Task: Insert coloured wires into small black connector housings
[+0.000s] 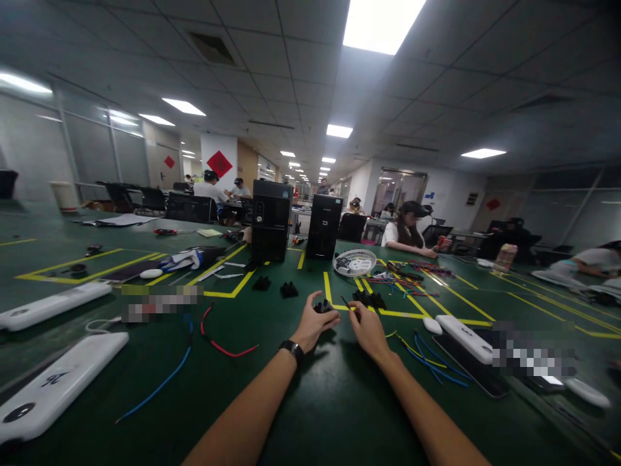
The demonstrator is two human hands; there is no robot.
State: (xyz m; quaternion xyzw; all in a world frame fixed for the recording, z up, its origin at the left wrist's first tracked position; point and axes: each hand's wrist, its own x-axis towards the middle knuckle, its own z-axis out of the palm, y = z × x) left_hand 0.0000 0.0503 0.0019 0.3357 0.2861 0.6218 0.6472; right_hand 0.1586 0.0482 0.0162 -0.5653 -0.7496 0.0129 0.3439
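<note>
My left hand (309, 329), with a dark band on its wrist, is closed around a small black block-like part (322, 307). Facing it, my right hand (367, 329) pinches a thin dark rod-like tool (345, 302) whose tip points toward that part; its exact kind is too small to make out. Beyond my hands, similar black pieces lie on the green table: one piece (262, 283), another piece (289, 290) and a cluster (369, 299) just past my right hand. A red wire (217, 347) and a blue wire (169, 382) lie left of my left hand.
Two black computer towers, the left tower (270, 223) and the right tower (323, 226), stand ahead. A white basket (373, 264) and loose wires (417, 275) sit right of them. White devices (72, 382) lie at both sides. A co-worker (405, 233) sits across at right.
</note>
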